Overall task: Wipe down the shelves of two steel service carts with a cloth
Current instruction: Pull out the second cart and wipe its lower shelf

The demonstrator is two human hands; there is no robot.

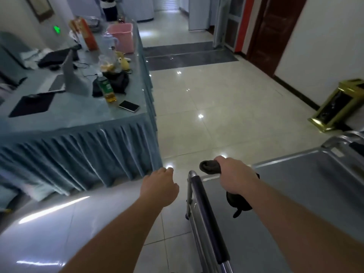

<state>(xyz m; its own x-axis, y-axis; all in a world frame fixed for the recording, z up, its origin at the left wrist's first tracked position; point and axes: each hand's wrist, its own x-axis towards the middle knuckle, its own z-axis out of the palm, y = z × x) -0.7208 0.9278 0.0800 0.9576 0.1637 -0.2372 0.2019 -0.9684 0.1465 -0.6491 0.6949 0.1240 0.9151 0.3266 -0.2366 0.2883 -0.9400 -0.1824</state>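
Right hand (233, 174) is gripping a dark cloth (208, 167) over the cart shelf's (307, 184) near-left corner; left hand (160, 186) is hanging loosely curled, holding nothing.

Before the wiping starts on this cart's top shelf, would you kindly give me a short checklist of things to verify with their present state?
1. Cloth in hand: ok, the right hand grips the dark cloth.
2. Cloth on the shelf: cannot tell, it is over the top shelf; contact is unclear.
3. Shelf free of items: ok on the part in view.
4. Left hand steadying the cart: not ok, it is beside the handle, holding nothing.
5. Second cart: cannot tell; only its edge may show.
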